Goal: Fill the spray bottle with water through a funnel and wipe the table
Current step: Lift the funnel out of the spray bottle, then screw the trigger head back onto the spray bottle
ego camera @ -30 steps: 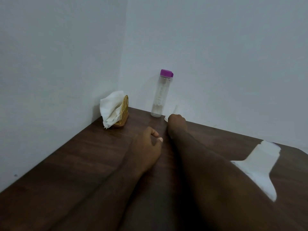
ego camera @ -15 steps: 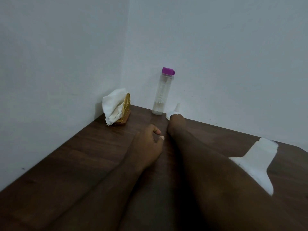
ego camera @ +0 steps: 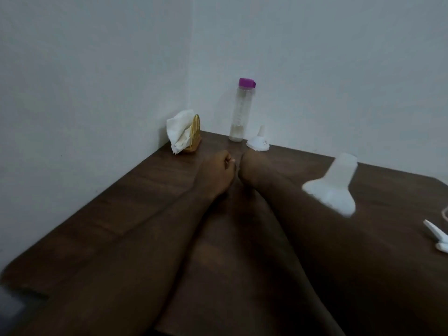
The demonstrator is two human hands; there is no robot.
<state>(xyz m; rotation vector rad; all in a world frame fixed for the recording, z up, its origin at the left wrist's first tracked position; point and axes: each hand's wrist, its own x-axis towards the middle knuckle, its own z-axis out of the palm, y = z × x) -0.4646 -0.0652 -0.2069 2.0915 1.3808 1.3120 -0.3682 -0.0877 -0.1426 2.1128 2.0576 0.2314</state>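
Draws the right hand (ego camera: 249, 163) back off the funnel (ego camera: 258, 143), fingers hidden and grip impossible to tell, rests the left hand (ego camera: 215, 173) curled and empty on the desk (ego camera: 121, 214), and seemingly precedes filling, needing next to stand up the spray bottle (ego camera: 332, 187) lying at right.

On dark table (ego camera: 109, 214), left hand (ego camera: 215, 173) curled beside right hand (ego camera: 252, 163), purple-capped bottle (ego camera: 240, 112), white funnel (ego camera: 258, 143), napkin holder (ego camera: 195, 132) at wall.
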